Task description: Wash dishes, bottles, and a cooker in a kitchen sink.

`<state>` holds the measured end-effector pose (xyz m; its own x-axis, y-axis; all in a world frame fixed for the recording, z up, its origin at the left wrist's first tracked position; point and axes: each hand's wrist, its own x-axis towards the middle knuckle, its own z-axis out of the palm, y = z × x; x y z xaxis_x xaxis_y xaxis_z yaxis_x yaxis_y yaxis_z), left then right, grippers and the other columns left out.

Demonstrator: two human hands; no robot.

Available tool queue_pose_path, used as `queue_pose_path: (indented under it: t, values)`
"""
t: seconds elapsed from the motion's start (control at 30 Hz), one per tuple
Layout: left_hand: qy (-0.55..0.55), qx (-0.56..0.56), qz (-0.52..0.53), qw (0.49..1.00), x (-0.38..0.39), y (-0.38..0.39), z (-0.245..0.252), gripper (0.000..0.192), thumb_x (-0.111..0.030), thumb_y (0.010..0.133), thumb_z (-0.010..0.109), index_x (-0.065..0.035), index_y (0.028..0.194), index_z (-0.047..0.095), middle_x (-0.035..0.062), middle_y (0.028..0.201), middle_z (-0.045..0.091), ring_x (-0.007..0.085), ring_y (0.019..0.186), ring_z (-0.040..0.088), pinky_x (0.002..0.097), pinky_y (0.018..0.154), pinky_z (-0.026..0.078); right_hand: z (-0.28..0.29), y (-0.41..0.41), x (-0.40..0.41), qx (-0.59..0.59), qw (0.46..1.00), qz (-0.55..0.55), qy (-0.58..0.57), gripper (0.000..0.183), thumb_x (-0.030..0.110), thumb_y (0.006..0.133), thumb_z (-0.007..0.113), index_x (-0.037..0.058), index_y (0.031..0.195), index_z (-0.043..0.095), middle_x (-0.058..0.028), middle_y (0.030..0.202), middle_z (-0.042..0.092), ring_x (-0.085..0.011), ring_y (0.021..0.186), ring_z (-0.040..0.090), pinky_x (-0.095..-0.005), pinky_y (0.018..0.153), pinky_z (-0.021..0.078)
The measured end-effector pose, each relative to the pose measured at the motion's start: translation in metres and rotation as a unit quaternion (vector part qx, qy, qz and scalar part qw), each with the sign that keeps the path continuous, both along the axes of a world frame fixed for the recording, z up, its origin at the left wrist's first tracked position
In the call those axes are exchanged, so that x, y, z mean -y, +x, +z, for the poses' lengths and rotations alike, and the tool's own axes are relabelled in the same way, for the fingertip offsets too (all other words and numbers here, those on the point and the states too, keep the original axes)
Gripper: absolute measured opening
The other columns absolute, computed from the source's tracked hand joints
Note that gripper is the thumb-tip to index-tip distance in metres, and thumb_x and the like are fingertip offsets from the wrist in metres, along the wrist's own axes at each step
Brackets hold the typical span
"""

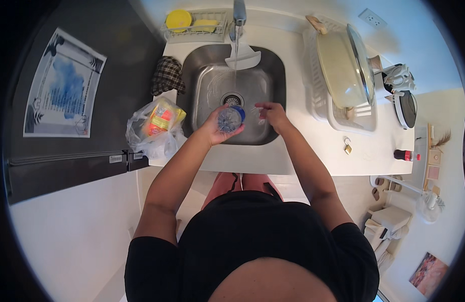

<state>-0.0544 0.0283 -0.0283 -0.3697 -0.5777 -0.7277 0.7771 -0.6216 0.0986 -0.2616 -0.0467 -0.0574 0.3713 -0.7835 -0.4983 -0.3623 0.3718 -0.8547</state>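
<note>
My left hand [214, 128] holds a clear plastic container [229, 120], which looks like a bottle with a blue band, over the near part of the stainless steel sink [204, 109]. To its right, my right hand [275, 116] hovers above the sink with its index finger reaching left and the other fingers partly curled. Whitish glints, perhaps water, show beside those fingers. Water [236, 49] runs from the faucet [239, 15] towards the drain [232, 99], beyond the container. A white plastic holder [244, 59] sits at the sink's back edge.
Left of the sink lie a plastic bag with packets [159, 122] and a dark checked cloth [167, 75]. A wire rack [196, 36] holds yellow sponges. On the right are a white dish basket [355, 122] with a large pot [340, 68], a padlock [347, 147] and a cola bottle [404, 155].
</note>
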Motion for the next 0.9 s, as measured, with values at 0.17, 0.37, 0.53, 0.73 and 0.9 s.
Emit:
queue_pose_path:
  t: [0.17, 0.37, 0.53, 0.73, 0.9]
  values:
    - [-0.021, -0.012, -0.044, 0.999, -0.022, 0.017, 0.016, 0.048, -0.043, 0.082, 0.056, -0.0052, 0.112, 0.050, 0.0192, 0.100, 0.057, 0.0353, 0.087, 0.060, 0.0416, 0.072, 0.054, -0.003, 0.014, 0.027, 0.039, 0.999, -0.018, -0.013, 0.024, 0.003, 0.084, 0.053, -0.0019, 0.106, 0.061, -0.0052, 0.082, 0.059, -0.0138, 0.072, 0.056, -0.0253, 0.068, 0.0482]
    - [-0.165, 0.165, -0.208, 0.950, -0.045, 0.047, 0.053, 0.060, -0.037, 0.080, 0.061, -0.0123, 0.130, 0.038, 0.0143, 0.112, 0.052, 0.0229, 0.091, 0.059, 0.0391, 0.070, 0.053, 0.051, 0.041, 0.031, 0.237, 0.958, 0.078, 0.141, 0.031, 0.003, 0.086, 0.053, -0.0020, 0.117, 0.052, -0.0052, 0.100, 0.056, -0.0142, 0.086, 0.055, -0.0266, 0.080, 0.0457]
    - [-0.254, 0.245, -0.244, 0.903, -0.048, 0.057, 0.065, 0.076, -0.026, 0.078, 0.066, -0.0212, 0.141, 0.023, 0.0105, 0.120, 0.048, 0.0184, 0.096, 0.055, 0.0377, 0.073, 0.052, 0.084, 0.044, 0.035, 0.284, 0.937, 0.166, 0.116, 0.032, 0.001, 0.084, 0.054, -0.0018, 0.116, 0.053, -0.0052, 0.104, 0.057, -0.0123, 0.089, 0.055, -0.0255, 0.083, 0.0436]
    - [-0.320, 0.194, -0.201, 0.905, -0.050, 0.062, 0.090, 0.074, -0.016, 0.077, 0.065, -0.0208, 0.140, 0.027, 0.0081, 0.128, 0.044, 0.0167, 0.108, 0.049, 0.0288, 0.090, 0.042, 0.137, 0.042, 0.034, 0.246, 0.934, 0.255, -0.036, 0.026, 0.007, 0.084, 0.058, -0.0032, 0.107, 0.058, -0.0053, 0.093, 0.061, -0.0107, 0.084, 0.056, -0.0230, 0.075, 0.0452]
    - [-0.453, 0.450, -0.211, 0.740, -0.049, 0.058, 0.116, 0.084, -0.020, 0.069, 0.072, -0.0146, 0.140, 0.027, 0.0103, 0.134, 0.041, 0.0197, 0.113, 0.048, 0.0299, 0.098, 0.035, 0.181, 0.057, 0.036, 0.117, 0.943, 0.296, -0.092, 0.026, 0.016, 0.083, 0.062, -0.0051, 0.097, 0.062, -0.0067, 0.080, 0.063, -0.0110, 0.078, 0.060, -0.0235, 0.068, 0.0456]
